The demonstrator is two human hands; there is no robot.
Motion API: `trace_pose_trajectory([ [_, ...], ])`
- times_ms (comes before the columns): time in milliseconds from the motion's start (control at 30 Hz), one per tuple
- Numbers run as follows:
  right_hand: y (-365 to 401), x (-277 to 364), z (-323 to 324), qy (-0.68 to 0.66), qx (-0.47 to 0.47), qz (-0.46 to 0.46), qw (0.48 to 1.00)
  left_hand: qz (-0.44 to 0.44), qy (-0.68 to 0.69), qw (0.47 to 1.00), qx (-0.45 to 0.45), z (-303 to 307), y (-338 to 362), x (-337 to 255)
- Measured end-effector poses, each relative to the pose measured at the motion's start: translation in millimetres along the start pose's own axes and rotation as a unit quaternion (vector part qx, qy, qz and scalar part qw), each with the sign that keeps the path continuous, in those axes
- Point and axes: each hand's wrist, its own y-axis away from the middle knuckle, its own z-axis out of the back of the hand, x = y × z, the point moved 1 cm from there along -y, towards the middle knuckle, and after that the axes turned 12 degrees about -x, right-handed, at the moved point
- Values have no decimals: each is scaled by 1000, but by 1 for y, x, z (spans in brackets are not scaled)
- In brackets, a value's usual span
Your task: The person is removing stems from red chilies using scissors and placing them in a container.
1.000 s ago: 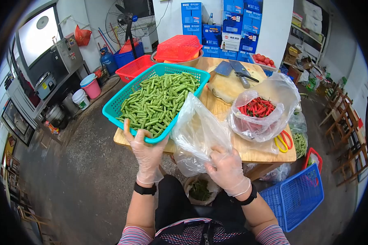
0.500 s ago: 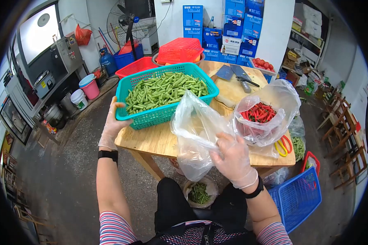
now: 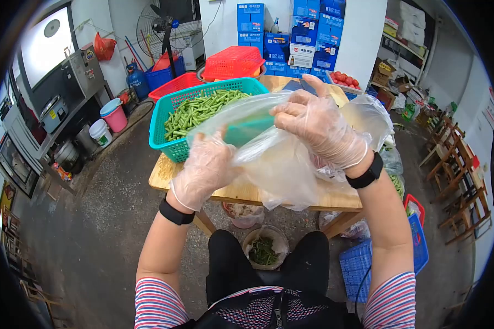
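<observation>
A clear plastic bag (image 3: pixel 285 164) is stretched between my two gloved hands above the front of the wooden table. My left hand (image 3: pixel 206 164) grips one side of its mouth, close to the teal basket's front. On the other side, my right hand (image 3: pixel 321 123) holds the bag's rim with curled fingers, one finger raised. The teal basket (image 3: pixel 158 129) contains cut green beans (image 3: pixel 195 116), partly covered by the bag. Behind my right hand stands another plastic bag (image 3: pixel 370 118); the red chillies seen in it earlier are hidden now.
Under the table's edge (image 3: pixel 228 193) stand a lined bucket (image 3: pixel 282 241) with green scraps and another pail (image 3: pixel 247 215). Blue crates (image 3: pixel 357 266) sit at the right on the floor. Red baskets (image 3: pixel 233 63) and a box of tomatoes (image 3: pixel 344 81) are at the back.
My left hand has left the basket's side and moved right to grip the bag. My right hand has risen up and away, spreading the bag across the basket's front.
</observation>
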Motion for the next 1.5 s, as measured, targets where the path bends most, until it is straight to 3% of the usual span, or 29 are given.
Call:
trace_pose_trajectory([
  [33, 5, 0, 1, 0, -2, -3, 1000, 0, -120, 992, -30, -3, 3, 4],
  [67, 13, 2, -2, 9, 24, 2, 1000, -15, -205, 979, -2, -11, 7, 8],
  [167, 52, 10, -30, 24, 78, 4, 997, -45, -184, 981, -39, -22, 23, 4],
  [233, 66, 23, -39, 32, 352, -62, 934, -70, -194, 979, -6, -30, 30, 0],
  [267, 69, 27, -37, 32, 351, -63, 934, -89, -179, 980, 19, -33, 34, -3],
  [333, 49, 42, -26, -72, 233, -158, 957, -98, -138, 983, 71, -29, 31, -9],
  [367, 42, 46, -32, -74, 234, -160, 956, -99, -137, 983, 74, -27, 29, -11],
  [433, 27, 47, -54, -248, 184, -257, 916, -80, -111, 979, 149, -25, 27, -12],
  [467, 28, 45, -73, -266, 193, -274, 904, -83, -113, 979, 150, -27, 28, -10],
  [500, 36, 32, -92, -265, 190, -274, 905, -85, -115, 981, 133, -31, 31, -6],
  [567, 52, 8, -125, -119, 274, -330, 896, -87, -115, 983, 117, -34, 36, 2],
  [667, 53, 11, -136, -65, 332, -288, 896, -74, -88, 981, 156, -36, 42, 14],
  [767, 28, 39, -135, -130, 263, -292, 910, -45, -119, 985, 114, -41, 51, 18],
  [833, 28, 49, -153, -134, 306, -287, 898, -44, -121, 991, 41, -42, 53, 20],
  [933, 38, 57, -186, -133, 325, -340, 872, -32, -133, 990, 25, -41, 54, 18],
  [1100, 36, 66, -207, -138, 329, -374, 856, -11, -89, 992, 88, -37, 55, 17],
  [1167, 47, 68, -224, -134, 202, -362, 900, -6, -92, 988, 120, -40, 57, 20],
  [1267, 59, 67, -229, -163, 129, -396, 894, 2, -98, 986, 135, -48, 59, 25],
  [1300, 51, 63, -213, -163, 132, -394, 895, 5, -108, 984, 142, -50, 57, 26],
  [1367, 25, 57, -161, -191, 374, -385, 822, 11, -115, 982, 149, -55, 53, 26],
  [1433, 32, 54, -144, -211, 379, -390, 812, 17, -150, 972, 181, -64, 47, 27],
  [1500, 42, 53, -128, -272, 268, -387, 839, 41, -124, 968, 216, -70, 37, 24],
])
